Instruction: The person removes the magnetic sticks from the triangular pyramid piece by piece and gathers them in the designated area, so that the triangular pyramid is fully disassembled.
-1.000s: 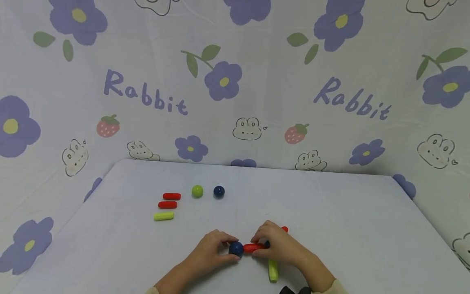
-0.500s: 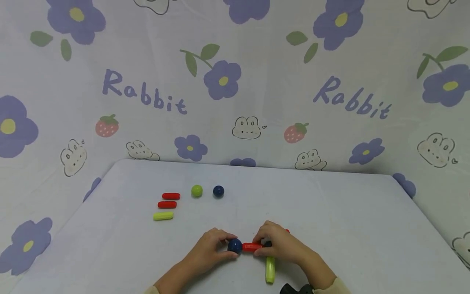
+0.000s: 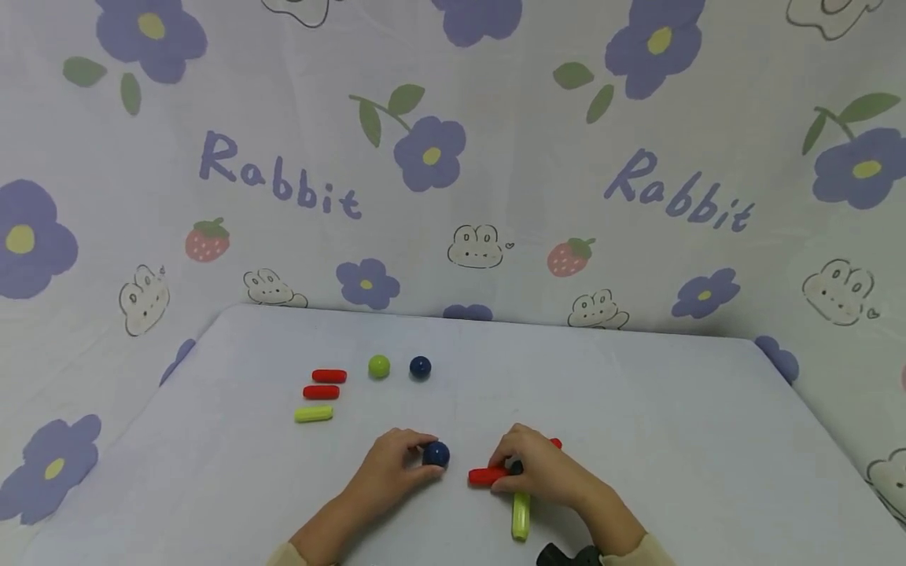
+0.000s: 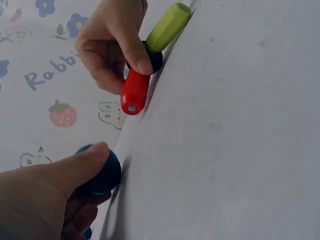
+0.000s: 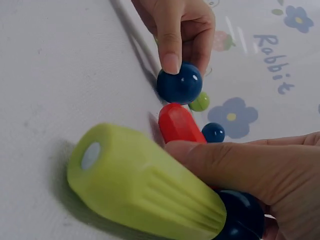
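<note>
My left hand (image 3: 392, 470) pinches a dark blue ball (image 3: 436, 454) between thumb and fingers, apart from the other pieces. My right hand (image 3: 541, 468) pinches a red rod (image 3: 487, 477) whose near end, with a pale round spot, shows in the left wrist view. That rod meets a second blue ball (image 5: 239, 212), partly hidden by the right hand. A yellow-green rod (image 3: 521, 516) joins the same ball and points toward the person. Beyond the right hand the tip of another red rod (image 3: 556, 443) peeks out.
At the back left of the white table (image 3: 672, 409) lie two red rods, the upper one (image 3: 329, 376) and the lower one (image 3: 322, 392), and a yellow-green rod (image 3: 314, 414). Near them sit a green ball (image 3: 378, 366) and a blue ball (image 3: 421, 368). A printed curtain (image 3: 524, 157) hangs behind.
The left hand has drawn its blue ball away from the red rod's end, to the left and slightly back; a gap now separates them. The right hand has hardly moved.
</note>
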The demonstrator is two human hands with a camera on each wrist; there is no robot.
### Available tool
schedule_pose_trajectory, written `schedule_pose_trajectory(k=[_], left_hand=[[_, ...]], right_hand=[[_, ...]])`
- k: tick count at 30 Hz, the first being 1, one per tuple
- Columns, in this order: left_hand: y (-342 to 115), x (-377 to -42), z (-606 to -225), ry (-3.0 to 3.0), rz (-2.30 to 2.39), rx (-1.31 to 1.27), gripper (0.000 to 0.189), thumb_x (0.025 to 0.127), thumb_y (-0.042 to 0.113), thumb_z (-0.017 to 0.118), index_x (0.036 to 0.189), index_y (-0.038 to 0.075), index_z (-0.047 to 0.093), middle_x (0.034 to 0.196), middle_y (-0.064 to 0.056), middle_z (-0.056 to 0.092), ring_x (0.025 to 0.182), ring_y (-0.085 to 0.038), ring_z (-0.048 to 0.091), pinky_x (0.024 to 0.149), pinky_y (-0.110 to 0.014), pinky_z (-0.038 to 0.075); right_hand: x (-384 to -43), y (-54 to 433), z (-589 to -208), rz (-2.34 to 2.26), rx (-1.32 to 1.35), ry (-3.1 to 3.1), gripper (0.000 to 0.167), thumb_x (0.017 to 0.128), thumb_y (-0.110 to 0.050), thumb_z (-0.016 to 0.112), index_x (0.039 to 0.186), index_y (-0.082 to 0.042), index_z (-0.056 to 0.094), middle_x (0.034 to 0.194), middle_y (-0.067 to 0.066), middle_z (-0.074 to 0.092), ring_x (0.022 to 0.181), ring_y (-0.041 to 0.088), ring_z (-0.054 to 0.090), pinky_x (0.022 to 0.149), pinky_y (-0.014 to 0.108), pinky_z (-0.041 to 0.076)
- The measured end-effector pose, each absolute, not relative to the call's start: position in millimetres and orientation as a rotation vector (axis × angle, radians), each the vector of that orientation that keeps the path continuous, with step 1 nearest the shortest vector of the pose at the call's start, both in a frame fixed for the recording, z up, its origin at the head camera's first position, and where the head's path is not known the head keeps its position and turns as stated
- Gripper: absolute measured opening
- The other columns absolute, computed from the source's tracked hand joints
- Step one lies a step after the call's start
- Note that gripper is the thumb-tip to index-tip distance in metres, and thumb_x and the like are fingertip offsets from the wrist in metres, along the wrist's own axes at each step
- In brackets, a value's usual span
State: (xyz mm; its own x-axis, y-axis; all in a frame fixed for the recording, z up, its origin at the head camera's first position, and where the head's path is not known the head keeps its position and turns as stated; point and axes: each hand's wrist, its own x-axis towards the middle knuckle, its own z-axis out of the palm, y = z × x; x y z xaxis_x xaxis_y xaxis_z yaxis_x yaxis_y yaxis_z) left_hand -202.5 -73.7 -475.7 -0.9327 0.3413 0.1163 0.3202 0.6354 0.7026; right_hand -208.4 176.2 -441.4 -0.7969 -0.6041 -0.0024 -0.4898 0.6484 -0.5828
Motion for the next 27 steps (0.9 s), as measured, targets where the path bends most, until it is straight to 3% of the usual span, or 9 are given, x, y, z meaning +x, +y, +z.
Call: schedule_pose_trajectory(k=[6,14,27], left_hand=[[-66,-207,-475,2.891,1.179,0.464,0.044,0.078,0.028,0.074,0.116,0.009,0.065,0.100,-0.001,0.066,0.085,-0.011,0.049,0.072,-0.024,0.044],[-47,-237,-482,2.913,1.328,0.385,0.044,0.080,0.025,0.073,0.118,0.006,0.063,0.105,-0.007,0.065,0.093,-0.016,0.055,0.082,-0.035,0.048],[-3,-286,-486,3.017,1.479,0.323,0.041,0.081,0.019,0.072,0.116,0.000,0.062,0.093,-0.011,0.064,0.084,-0.018,0.055,0.073,-0.032,0.046]], right_hand=[[-209,176,-440,-0.850,-0.873,2.655,0.017,0.073,-0.019,0.078,0.086,-0.013,0.069,0.087,-0.007,0.057,0.085,0.010,0.048,0.075,0.025,0.044],[-209,178,-438,-0.862,-0.884,2.611,0.017,0.072,-0.018,0.079,0.084,-0.012,0.070,0.084,-0.006,0.058,0.082,0.009,0.049,0.072,0.022,0.042],[-211,188,-437,-0.842,-0.829,2.573,0.015,0.071,-0.018,0.080,0.082,-0.012,0.070,0.082,-0.007,0.059,0.078,0.008,0.049,0.070,0.022,0.041]])
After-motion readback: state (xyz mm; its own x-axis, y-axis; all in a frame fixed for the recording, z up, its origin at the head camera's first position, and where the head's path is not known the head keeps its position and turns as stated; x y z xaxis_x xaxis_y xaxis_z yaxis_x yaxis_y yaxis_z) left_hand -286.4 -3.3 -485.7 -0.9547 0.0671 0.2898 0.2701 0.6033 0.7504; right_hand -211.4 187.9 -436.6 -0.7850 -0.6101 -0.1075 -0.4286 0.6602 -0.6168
